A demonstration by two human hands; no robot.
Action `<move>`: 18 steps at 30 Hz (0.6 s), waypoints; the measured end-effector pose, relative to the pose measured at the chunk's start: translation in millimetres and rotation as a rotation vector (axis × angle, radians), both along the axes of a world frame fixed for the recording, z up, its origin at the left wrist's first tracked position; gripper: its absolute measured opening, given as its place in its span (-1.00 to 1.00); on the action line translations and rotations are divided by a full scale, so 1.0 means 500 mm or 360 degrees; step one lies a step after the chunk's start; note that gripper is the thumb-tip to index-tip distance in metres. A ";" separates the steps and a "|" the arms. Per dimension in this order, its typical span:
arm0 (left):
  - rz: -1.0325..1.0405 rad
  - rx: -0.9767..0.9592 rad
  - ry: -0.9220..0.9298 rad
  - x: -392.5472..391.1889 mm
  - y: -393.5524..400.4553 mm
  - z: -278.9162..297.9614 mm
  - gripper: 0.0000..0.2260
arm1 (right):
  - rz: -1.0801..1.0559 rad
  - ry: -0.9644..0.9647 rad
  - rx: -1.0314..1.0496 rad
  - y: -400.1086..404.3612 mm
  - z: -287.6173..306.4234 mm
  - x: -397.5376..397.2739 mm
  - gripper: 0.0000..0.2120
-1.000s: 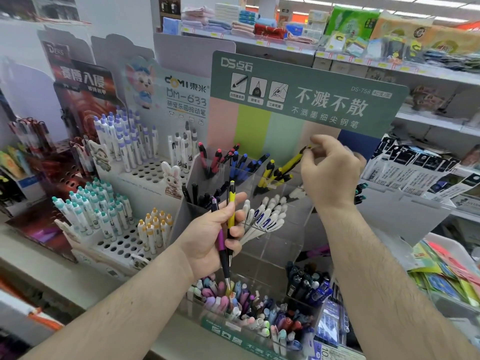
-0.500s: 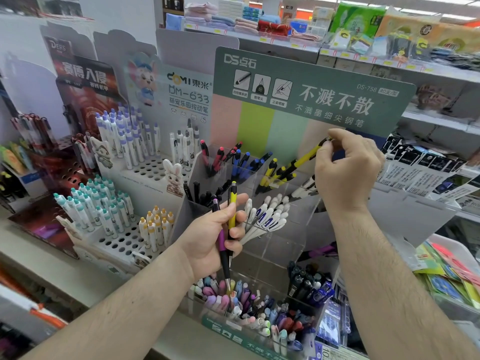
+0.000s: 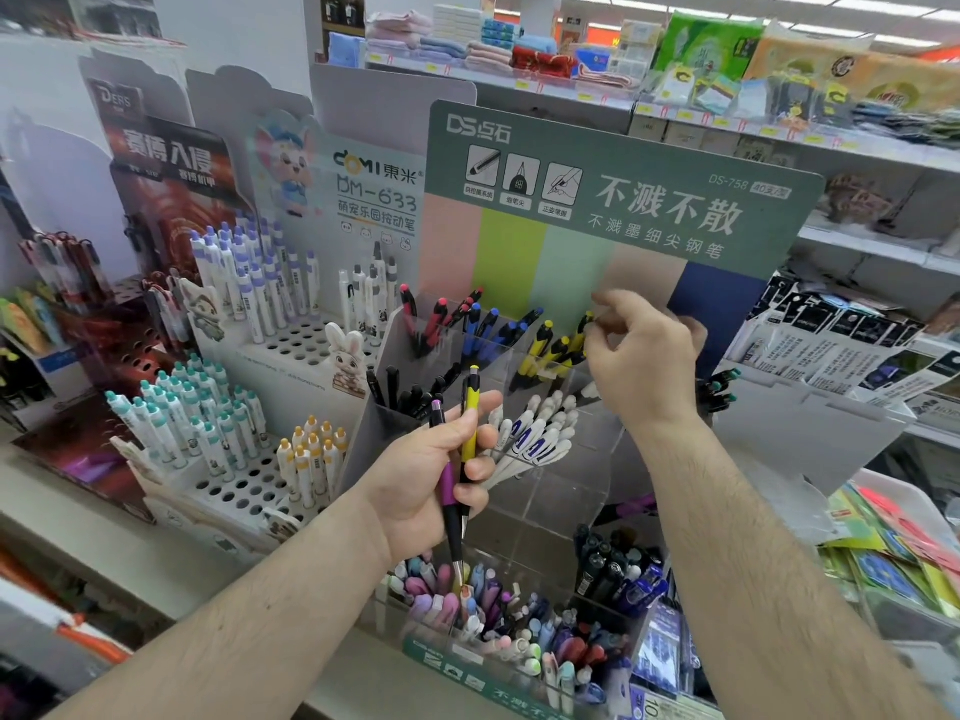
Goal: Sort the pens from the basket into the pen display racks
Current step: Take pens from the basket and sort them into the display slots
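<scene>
The left hand grips a yellow pen and a purple pen at frame centre, both unsorted; the right hand, fingers loose, hovers beside the yellow pens already racked.

Folded towels lie stacked on a shelf at twelve o'clock, green tissue packs just beside them toward one o'clock; black-and-white packets hang at three o'clock, bright booklets at four
</scene>
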State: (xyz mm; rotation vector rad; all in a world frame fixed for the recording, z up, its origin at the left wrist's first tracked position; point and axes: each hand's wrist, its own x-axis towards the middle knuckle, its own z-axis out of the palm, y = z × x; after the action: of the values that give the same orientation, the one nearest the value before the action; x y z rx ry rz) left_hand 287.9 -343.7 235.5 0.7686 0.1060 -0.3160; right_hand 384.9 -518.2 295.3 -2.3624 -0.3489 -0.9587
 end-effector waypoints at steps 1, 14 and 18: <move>0.0001 0.0002 -0.0001 0.000 0.001 0.000 -0.63 | -0.0008 0.0021 0.0004 0.000 0.002 0.001 -0.77; -0.0038 0.0082 -0.0010 -0.011 0.003 0.005 -0.72 | -0.0112 0.0250 -0.0026 0.000 0.025 0.010 -0.74; -0.0035 0.0083 -0.0009 -0.013 0.004 0.005 -0.72 | -0.0143 0.0266 -0.0043 0.001 0.033 0.009 -0.76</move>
State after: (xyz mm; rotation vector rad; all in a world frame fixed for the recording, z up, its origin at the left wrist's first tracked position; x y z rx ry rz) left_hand 281.5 -341.6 238.2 0.8228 0.1007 -0.3330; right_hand 389.3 -517.7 311.7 -2.4803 -0.1936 -0.7936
